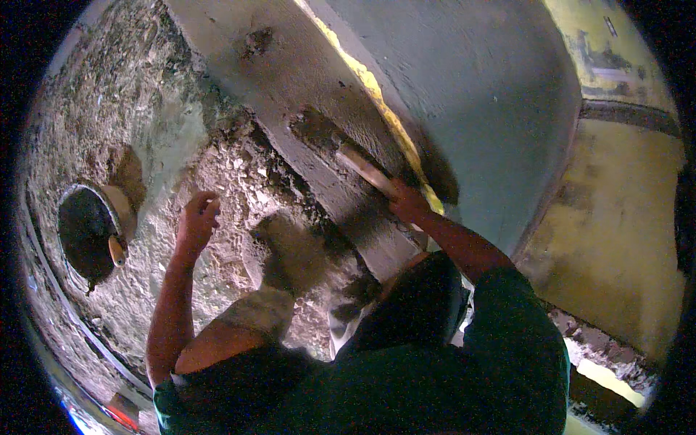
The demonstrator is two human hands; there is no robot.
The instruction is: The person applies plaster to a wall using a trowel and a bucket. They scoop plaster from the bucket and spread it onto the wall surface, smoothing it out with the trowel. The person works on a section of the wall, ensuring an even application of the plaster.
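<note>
My right hand [412, 203] is closed around the near end of a long, pale, flat-edged float [362, 167], which looks wooden. The float lies against a strip of wet grey-brown mortar [330, 94], with a rougher dark patch of mortar at its far end. My left hand [197, 221] is held over the rubble-strewn ground with its fingers loosely curled and apart, and nothing shows in it. Left of that hand stands a bucket [119, 206] with dark contents. A tool with an orange-tan handle [116, 251] rests at the bucket's rim; its blade is hidden.
A yellow strip [377, 94] runs along the mortar's right edge, beside a smooth grey surface [500, 109]. Farther right is a stained yellow wall [616, 232]. Broken, crumbly ground [239, 181] lies between my legs and the mortar strip. A red object [122, 415] lies at lower left.
</note>
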